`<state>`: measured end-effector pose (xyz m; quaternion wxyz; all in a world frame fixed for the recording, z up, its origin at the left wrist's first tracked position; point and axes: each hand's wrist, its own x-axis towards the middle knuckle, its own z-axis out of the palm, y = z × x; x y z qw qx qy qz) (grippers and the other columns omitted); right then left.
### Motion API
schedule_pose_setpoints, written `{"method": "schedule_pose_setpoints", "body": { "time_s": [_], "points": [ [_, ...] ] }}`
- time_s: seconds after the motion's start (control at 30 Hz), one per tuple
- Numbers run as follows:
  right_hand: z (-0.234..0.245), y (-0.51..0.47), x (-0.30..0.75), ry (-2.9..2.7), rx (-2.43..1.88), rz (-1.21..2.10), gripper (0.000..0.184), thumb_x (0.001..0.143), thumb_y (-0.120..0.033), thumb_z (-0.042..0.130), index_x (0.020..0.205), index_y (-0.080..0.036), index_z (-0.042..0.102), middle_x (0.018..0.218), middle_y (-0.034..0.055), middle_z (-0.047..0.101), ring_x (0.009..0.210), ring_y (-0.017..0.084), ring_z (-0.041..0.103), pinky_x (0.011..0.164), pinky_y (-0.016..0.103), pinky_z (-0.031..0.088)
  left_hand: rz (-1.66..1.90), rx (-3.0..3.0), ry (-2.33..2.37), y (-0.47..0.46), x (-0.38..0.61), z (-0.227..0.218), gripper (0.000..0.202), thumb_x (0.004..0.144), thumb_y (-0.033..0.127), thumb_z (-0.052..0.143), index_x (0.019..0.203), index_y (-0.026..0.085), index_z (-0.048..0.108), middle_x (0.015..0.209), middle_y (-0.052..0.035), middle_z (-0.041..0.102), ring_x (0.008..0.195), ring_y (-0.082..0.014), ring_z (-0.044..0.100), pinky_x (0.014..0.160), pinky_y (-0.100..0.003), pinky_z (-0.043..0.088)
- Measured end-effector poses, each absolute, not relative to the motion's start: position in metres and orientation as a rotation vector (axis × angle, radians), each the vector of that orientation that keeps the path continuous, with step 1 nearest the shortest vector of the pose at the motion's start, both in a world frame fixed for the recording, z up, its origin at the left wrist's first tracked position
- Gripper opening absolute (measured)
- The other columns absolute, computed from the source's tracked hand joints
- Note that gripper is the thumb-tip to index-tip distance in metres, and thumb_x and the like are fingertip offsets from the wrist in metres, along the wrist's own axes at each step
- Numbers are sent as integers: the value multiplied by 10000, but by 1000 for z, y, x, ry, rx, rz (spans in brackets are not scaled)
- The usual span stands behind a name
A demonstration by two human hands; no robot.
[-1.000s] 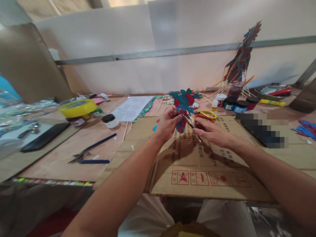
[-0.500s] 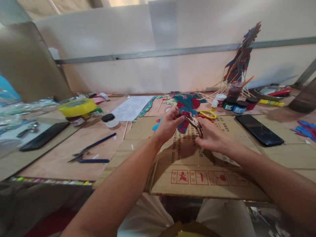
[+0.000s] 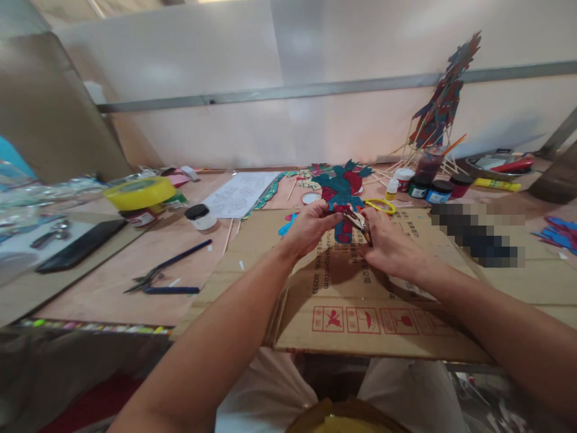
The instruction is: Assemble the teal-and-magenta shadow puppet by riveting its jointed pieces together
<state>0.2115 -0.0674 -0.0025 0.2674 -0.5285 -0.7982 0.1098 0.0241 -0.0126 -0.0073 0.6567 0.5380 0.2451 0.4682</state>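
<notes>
over the flattened cardboard (image 3: 342,300), the right hand (image 3: 392,249) closed its fingers round small metal pliers (image 3: 360,222). the left hand (image 3: 309,227) pinched the lower edge of the teal-and-red paper figure (image 3: 341,183), held just above the board. the pliers' tip met that edge, and a hard twist could have torn it. yellow scissors (image 3: 381,205) lay just beyond.

Cardboard (image 3: 360,300) on table (image 3: 112,282), cutout (image 3: 341,186) over its far edge, pliers (image 3: 164,276) L, paint jars (image 3: 428,187) behind R, paper (image 3: 241,193) behind L

Teal-red puppet cut-out (image 3: 341,183) upright (slightly tilted); metal pliers (image 3: 359,221) touching its lower edge.
</notes>
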Motion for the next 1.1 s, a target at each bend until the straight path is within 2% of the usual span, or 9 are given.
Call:
{"method": "schedule_pose_setpoints", "body": {
  "time_s": [0.1,0.27,0.37,0.53,0.63,0.77,0.97,1.1],
  "points": [
    [1,-69,211,-2149,-1529,228,547,692,-123,571,1230,-194,503,1128,172,634,1023,317,604,898,436,501,1004,1249,547,-12,24,-9,296,648,379,895,790,159,756,785,-52,718,681,-150,627,686,-286,494],
    [0,-66,211,-2048,-1712,137,518,663,-123,566,1173,-195,511,1139,169,660,1010,327,621,831,425,507,1024,1336,563,-10,24,-13,272,671,387,873,757,159,752,736,-43,701,654,-136,602,669,-281,477],
    [1,-63,210,-2008,-1734,158,487,695,-137,557,1176,-202,520,1145,177,667,1050,343,609,859,445,497,1051,1374,541,-11,27,-16,219,699,364,851,767,181,749,737,-21,694,650,-123,582,658,-268,470],
    [3,-62,206,-1995,-1723,152,549,737,-145,538,1283,-127,475,1241,230,620,1113,359,591,926,476,473,1193,1223,544,-15,33,-15,258,663,339,880,792,182,720,784,-12,694,676,-108,590,639,-238,479],
    [1,-61,207,-2004,-1711,148,505,754,-180,545,1252,-115,489,1186,221,633,1072,348,602,902,462,486,1247,1122,577,-18,35,-12,270,634,290,897,770,186,689,769,3,682,675,-104,602,607,-218,482],
    [-6,-52,213,-2008,-1670,341,387,751,-190,563,1137,-173,554,1079,156,675,949,291,635,849,420,503,1316,994,612,-15,34,-10,226,654,213,872,778,193,684,797,19,699,710,-99,636,640,-205,517],
    [-10,-42,213,-1746,-1457,787,196,817,-305,550,964,-207,637,1045,102,720,972,263,653,924,448,504,1320,786,661,-6,32,-15,197,714,156,821,840,182,672,832,16,725,713,-106,675,689,-249,552],
    [-6,-48,203,-1688,-1220,914,249,813,-357,590,1011,-224,661,1082,80,732,993,255,663,945,448,514,1305,755,628,-11,38,-15,196,719,139,814,836,166,659,854,3,732,753,-115,692,767,-274,568]
  ]
}}
